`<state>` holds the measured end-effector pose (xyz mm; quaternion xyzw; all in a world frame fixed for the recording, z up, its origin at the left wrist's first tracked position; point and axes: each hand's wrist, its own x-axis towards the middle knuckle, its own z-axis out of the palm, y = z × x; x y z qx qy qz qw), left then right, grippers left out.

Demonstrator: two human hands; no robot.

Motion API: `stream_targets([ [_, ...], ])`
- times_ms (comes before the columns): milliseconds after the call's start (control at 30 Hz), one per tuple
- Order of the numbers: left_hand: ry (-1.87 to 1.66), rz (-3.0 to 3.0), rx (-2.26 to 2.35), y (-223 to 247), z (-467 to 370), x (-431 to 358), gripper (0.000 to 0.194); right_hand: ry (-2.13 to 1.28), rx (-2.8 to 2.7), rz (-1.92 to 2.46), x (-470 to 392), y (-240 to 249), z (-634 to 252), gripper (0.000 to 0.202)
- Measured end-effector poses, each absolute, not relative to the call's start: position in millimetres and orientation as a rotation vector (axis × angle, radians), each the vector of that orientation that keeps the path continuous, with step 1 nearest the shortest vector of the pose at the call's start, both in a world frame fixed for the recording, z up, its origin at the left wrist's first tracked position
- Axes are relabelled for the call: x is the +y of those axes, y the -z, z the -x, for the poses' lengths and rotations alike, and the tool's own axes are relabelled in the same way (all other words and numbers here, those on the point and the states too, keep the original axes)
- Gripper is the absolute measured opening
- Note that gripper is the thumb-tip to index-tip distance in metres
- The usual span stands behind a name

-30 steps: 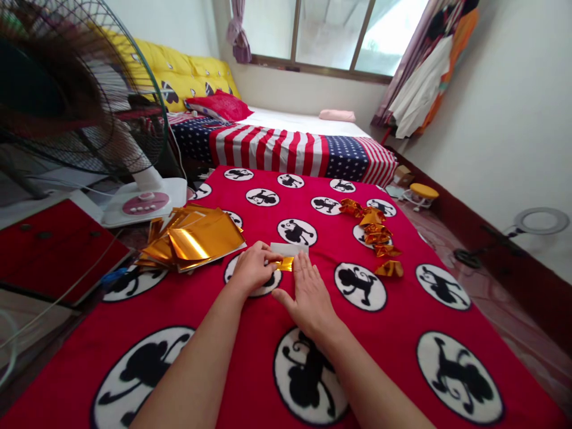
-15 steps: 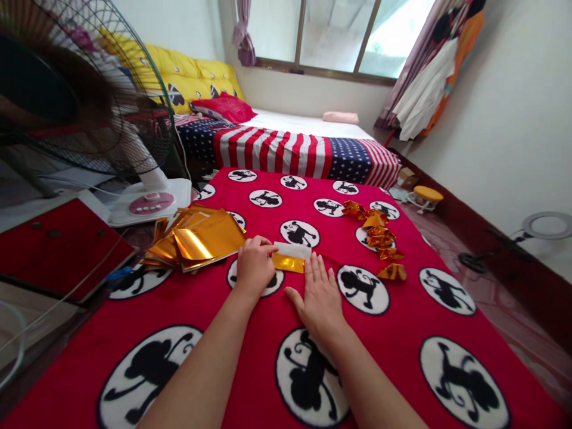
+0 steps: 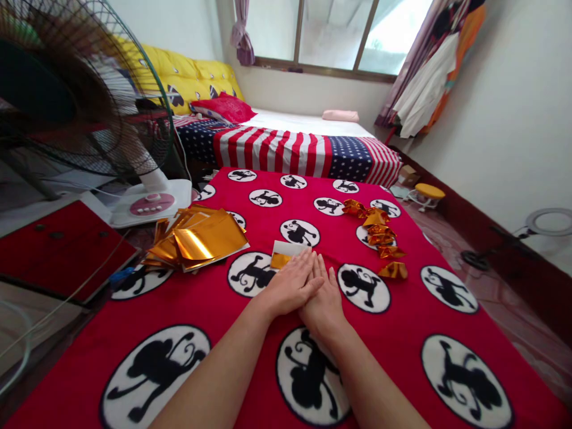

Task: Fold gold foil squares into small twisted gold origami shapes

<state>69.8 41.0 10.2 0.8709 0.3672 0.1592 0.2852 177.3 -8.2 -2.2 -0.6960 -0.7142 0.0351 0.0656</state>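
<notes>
A small sheet of gold foil paper (image 3: 279, 260), folded so that a white strip shows along its far side, lies flat on the red cloth (image 3: 214, 333) with monkey prints. My left hand (image 3: 290, 283) rests flat over its near right part, fingers stretched out. Right beside it, my right hand (image 3: 324, 304) also lies flat, its fingertips at the paper's right end; the two hands touch and the left partly covers the right. Left of them is a loose pile of gold foil sheets (image 3: 205, 235). Several folded gold foil pieces (image 3: 379, 235) stand in a row at the right.
An electric fan (image 3: 147, 173) stands at the left, near a red-topped cabinet (image 3: 62, 238). Beyond the cloth is a bed (image 3: 277, 152) with a flag-patterned cover. A yellow stool (image 3: 429, 192) and a ring light (image 3: 547, 223) are on the right.
My left hand has moved right from the paper's left end and flattened out, coming up against my right hand. The right hand has stayed in place.
</notes>
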Motion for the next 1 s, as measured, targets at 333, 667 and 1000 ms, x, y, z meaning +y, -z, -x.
stream_targets([
  [333, -0.39, -2.341, 1.042, -8, -67, 44, 0.073, -0.104, -2.137, 2.111, -9, 1, -179, 0.073],
  [667, -0.372, -2.427, 1.036, -5, -67, 44, 0.07, -0.121, -2.136, 2.124, -9, 1, -178, 0.069],
  [1000, -0.289, -2.506, 1.591, 0, -28, 61, 0.059, -0.093, -2.101, 2.064, -8, 7, -180, 0.073],
])
